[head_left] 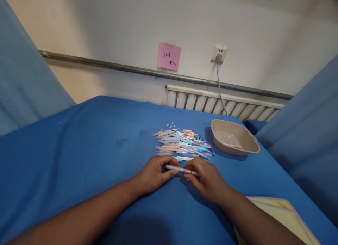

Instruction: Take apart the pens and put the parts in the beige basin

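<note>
Between my two hands a slim pen (181, 169) lies nearly level, pale at its left end and with reddish marks toward the right. My left hand (158, 171) grips its left end between thumb and fingers. At the other end, my right hand (204, 176) pinches it, with the tip partly hidden by the fingers. Just beyond my hands a heap of pens (182, 144) in white, pink, blue and orange tones rests on the blue cloth (105, 139). Several tiny white pieces (171, 125) lie behind the heap.
A beige plastic basin (237, 149) stands right of the heap, with a pen-like item inside. Near my right forearm lies a yellow cloth (277, 209). Behind the table are a radiator (206, 102), a metal rail (118, 66), a plugged-in socket (219, 54) and a pink note (169, 56). Blue curtains hang on both sides.
</note>
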### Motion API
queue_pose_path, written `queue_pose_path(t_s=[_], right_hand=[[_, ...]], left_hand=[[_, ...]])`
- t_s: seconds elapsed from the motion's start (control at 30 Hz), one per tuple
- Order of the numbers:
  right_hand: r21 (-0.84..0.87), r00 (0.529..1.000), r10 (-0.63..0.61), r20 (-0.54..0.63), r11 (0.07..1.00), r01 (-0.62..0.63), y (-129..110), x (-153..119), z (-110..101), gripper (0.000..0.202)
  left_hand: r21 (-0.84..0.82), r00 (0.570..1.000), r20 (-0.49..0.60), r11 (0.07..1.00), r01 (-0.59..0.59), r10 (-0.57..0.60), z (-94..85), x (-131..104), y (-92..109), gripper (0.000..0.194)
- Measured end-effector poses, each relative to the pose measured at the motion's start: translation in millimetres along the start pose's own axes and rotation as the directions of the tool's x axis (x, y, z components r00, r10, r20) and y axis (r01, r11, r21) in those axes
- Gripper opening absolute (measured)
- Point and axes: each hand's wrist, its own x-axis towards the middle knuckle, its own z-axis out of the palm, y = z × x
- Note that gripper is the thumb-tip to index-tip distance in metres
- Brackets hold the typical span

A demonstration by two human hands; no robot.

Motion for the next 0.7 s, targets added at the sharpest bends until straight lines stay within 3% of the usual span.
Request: queue_pose_path(t_s=[0.07, 0.13, 0.2, 0.27, 0.37, 0.47, 0.53, 0.7], right_hand=[[-0.077, 0.998, -0.046, 0.031, 0.996, 0.048, -3, 2, 2, 0.012], [-0.14, 0.997, -0.073, 0.034, 0.987, 0.077, -4, 4, 2, 0.013], [-0.194, 0.997, -0.065, -0.03, 0.979, 0.058, 4, 6, -5, 0.015], [-0.241, 0.987, -0.026, -0.157, 0.971, -0.012, 22, 8, -23, 0.018], [-0.284, 0.951, 0.125, -0.284, 0.936, -0.208, 65, 13, -69, 0.02], [-0.363, 0.908, 0.346, -0.237, 0.835, -0.413, 115, 19, -115, 0.023], [-0.421, 0.883, 0.452, -0.129, 0.781, -0.461, 143, 22, -133, 0.023], [-0.48, 0.844, 0.535, 0.031, 0.749, -0.457, 184, 28, -133, 0.013]], left_hand=[[-0.043, 1.0, 0.018, 0.999, -0.001, 0.002, 0.9, 0, 0, 0.016], [-0.097, 1.0, 0.01, 0.995, -0.004, 0.005, 0.4, 0, 0, 0.03], [-0.118, 1.0, -0.01, 0.993, 0.013, -0.015, -1.6, 1, 1, 0.046], [-0.109, 0.999, -0.026, 0.993, 0.042, -0.045, -3.8, 3, 1, 0.049], [-0.103, 0.997, -0.038, 0.993, 0.056, -0.06, -5.1, 5, -2, 0.037], [-0.104, 0.998, -0.019, 0.992, 0.064, -0.067, -3.6, 6, -6, 0.029], [-0.112, 0.998, 0.013, 0.991, 0.069, -0.068, -2.9, 7, -8, 0.027], [-0.037, 0.994, 0.079, 0.996, 0.078, -0.075, -5.7, 10, -8, 0.024]])
